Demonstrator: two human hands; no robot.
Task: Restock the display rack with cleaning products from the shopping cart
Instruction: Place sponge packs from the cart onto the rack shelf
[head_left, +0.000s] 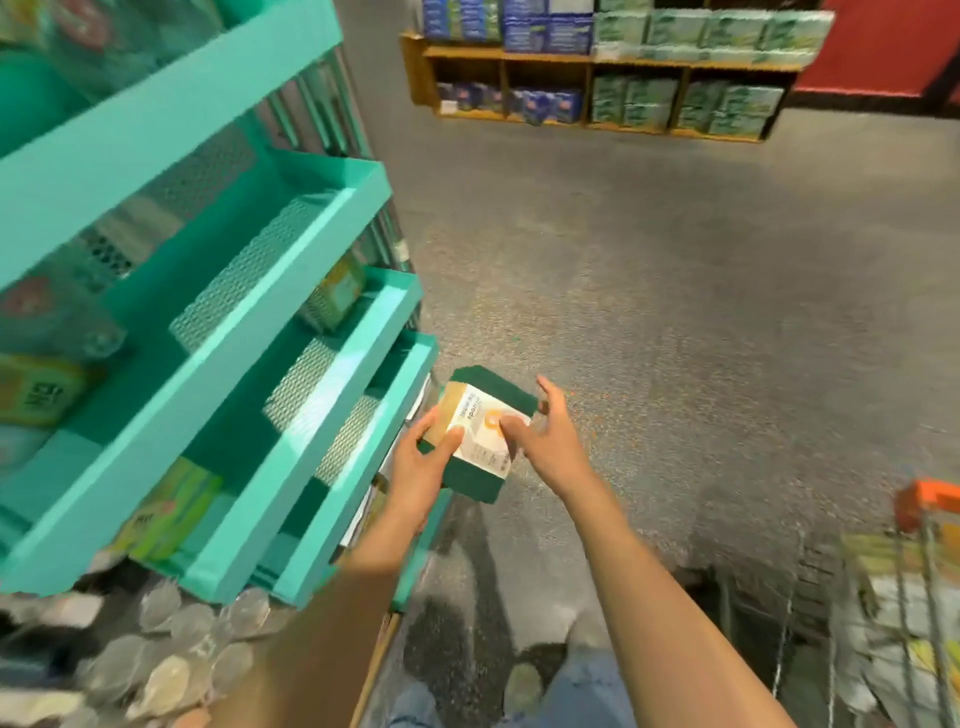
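A pack of green scouring sponges with a white and tan label sits in the air just right of the teal display rack. My left hand grips the pack's near left corner, thumb on the label. My right hand touches the pack's right side with its thumb on the label and its fingers spread and loose. The shopping cart with an orange handle stands at the lower right, holding several blurred packages.
The rack's tilted mesh shelves hold a few yellow-green packs and a pack further back. Clear bottle tops crowd the lower left. A wooden shelf unit with blue and green packs stands across the speckled floor.
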